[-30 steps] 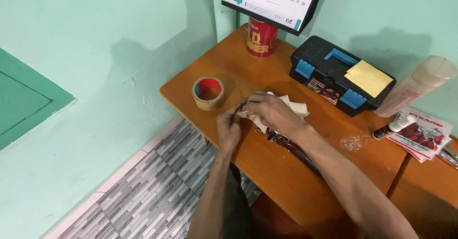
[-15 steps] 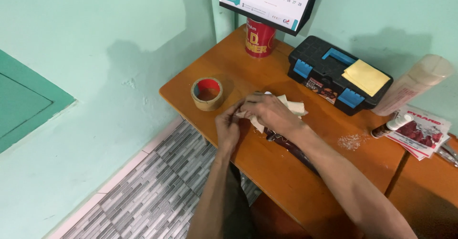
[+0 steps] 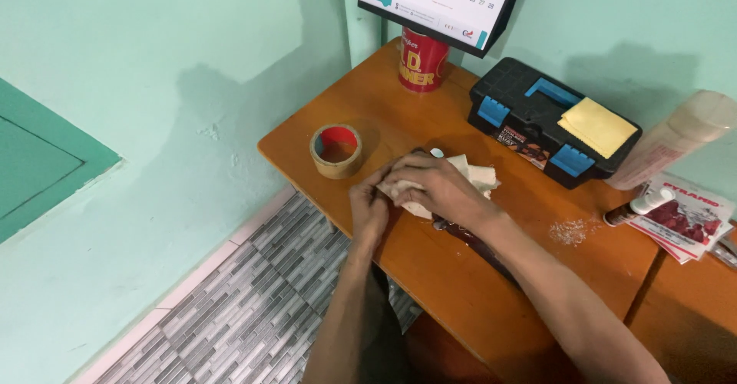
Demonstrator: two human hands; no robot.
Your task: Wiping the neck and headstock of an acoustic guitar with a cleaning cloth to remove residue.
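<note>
The pale block (image 3: 476, 175) under your hands looks light, stiff and a little crumbly, perhaps foam or wood, so press gently and take it by its long edges; it lies flat on the worktop (image 3: 461, 276), long axis running from you towards the toolbox (image 3: 549, 123), free end pointing up-right; your left hand (image 3: 368, 207) pinches its near end, your right hand (image 3: 430, 188) is clamped over its middle; a dark tool lies half hidden beneath; a tape roll (image 3: 336, 151) sits just left; pale crumbs (image 3: 572, 232) lie to the right.
</note>
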